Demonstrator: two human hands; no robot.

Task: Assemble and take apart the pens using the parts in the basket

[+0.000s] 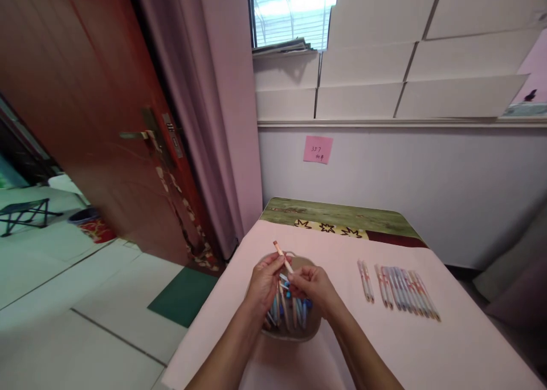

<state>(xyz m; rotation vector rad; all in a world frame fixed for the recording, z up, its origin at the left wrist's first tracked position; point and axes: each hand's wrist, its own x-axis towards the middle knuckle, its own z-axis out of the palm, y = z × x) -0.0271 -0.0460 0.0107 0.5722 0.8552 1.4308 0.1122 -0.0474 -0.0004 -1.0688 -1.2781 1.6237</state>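
Note:
Both hands hold one slim pen [280, 253] above a basket, tilted with its orange-brown end up and to the left. My left hand [265, 277] pinches its middle. At the pale lower end, the fingers of my right hand [315, 287] are closed on it. Below them the round-cornered basket [294, 339] holds several loose pens and blue caps, partly hidden by my hands. On the right of the table lies a row of pens [405, 290] side by side, with a small separate group of pens [366, 281] just left of it.
A pale pink cover [222, 327] lies over the table, whose green patterned far end [333, 210] meets the wall. A pink note [318, 149] is stuck on that wall. To the left are a curtain [200, 93], a red-brown door [94, 93] and a green mat [183, 296].

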